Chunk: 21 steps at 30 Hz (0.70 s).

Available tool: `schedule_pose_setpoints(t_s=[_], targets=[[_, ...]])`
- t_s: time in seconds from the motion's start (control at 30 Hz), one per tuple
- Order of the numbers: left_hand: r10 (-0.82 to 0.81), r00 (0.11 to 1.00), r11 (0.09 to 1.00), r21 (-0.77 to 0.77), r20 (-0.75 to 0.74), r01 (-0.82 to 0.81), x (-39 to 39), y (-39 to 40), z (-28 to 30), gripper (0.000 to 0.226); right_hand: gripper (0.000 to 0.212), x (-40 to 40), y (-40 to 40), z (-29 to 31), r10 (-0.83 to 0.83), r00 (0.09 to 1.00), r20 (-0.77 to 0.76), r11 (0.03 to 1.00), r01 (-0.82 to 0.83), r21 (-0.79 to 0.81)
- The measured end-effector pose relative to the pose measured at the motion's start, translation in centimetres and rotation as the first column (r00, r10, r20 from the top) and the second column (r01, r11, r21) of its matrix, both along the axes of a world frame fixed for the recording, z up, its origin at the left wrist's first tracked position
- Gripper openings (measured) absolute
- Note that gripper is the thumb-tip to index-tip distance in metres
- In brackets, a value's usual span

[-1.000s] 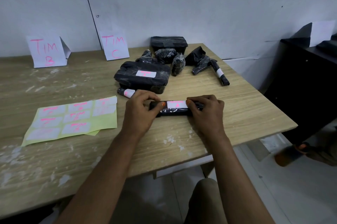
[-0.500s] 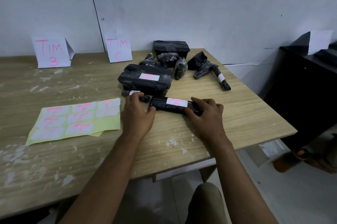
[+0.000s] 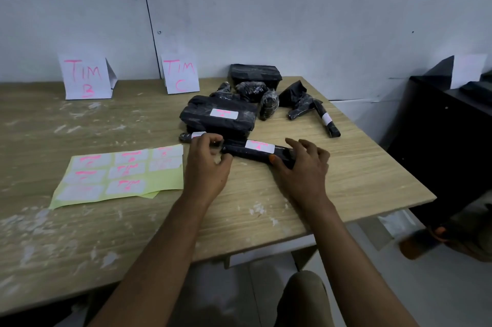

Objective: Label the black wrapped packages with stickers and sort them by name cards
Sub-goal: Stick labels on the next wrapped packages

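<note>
A long black package (image 3: 237,152) with a white, pink-lettered sticker lies on the table (image 3: 372,167), just in front of a large labelled package (image 3: 202,116). My left hand (image 3: 207,169) sits at its left end with fingers loosely curled, above a small labelled roll (image 3: 187,136). My right hand (image 3: 303,169) is at its right end, thumb touching the package and fingers spread over it. The yellow sticker sheet (image 3: 119,175) lies to the left. Name cards "TIM B" (image 3: 83,77) and "TIM C" (image 3: 181,73) stand at the wall.
Behind the large package lie a black box (image 3: 255,75), several small wrapped bundles (image 3: 251,89) and a labelled black stick (image 3: 326,121). A black cabinet (image 3: 439,140) with a white card (image 3: 467,69) stands right of the table. The table's edge is close on the right.
Both hands pushed the long stickered package away from me, toward the large labelled package. Their grip has loosened; the right hand's fingers have spread.
</note>
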<state>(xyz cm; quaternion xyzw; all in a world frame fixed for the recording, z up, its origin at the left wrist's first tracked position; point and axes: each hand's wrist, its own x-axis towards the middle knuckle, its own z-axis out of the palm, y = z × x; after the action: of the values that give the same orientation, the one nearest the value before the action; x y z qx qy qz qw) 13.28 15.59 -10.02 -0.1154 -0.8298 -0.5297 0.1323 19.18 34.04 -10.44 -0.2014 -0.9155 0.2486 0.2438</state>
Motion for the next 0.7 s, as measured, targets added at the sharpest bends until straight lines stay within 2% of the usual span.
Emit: schedule_pose_setpoints(t_s=[0.13,0.23,0.33,0.4,0.5,0.7], targets=[[-0.022,0.999,0.997,0.068,-0.041,0.025,0.3,-1.9,0.8,0.024,0.026,-0.1,-1.2,0.6,-0.003,0.968,-0.253,0.999,0.014,0.042],[-0.028,0.995,0.997,0.063,-0.092,0.034,0.4,-3.9,1.3,0.019,0.008,-0.9,-3.8,0.9,0.185,0.925,-0.331,0.982,-0.188,0.025],[-0.051,0.989,0.999,0.007,-0.136,0.052,0.4,-6.4,1.7,0.017,0.005,-1.5,-7.2,1.2,0.429,0.869,-0.246,0.892,-0.451,-0.036],[-0.045,0.990,0.999,-0.037,-0.134,0.041,-0.1,-8.3,1.8,0.017,0.006,-1.8,-9.2,1.3,0.518,0.842,-0.151,0.843,-0.532,-0.074],[-0.028,0.994,0.992,-0.123,-0.103,0.015,-1.3,-11.2,1.8,0.017,0.010,-2.8,-11.4,1.4,0.554,0.833,-0.015,0.825,-0.551,-0.126],[-0.063,0.998,0.911,-0.410,-0.032,0.044,-3.6,-14.6,0.5,0.019,0.019,-4.9,-13.5,1.9,0.503,0.856,0.117,0.860,-0.483,-0.166]])
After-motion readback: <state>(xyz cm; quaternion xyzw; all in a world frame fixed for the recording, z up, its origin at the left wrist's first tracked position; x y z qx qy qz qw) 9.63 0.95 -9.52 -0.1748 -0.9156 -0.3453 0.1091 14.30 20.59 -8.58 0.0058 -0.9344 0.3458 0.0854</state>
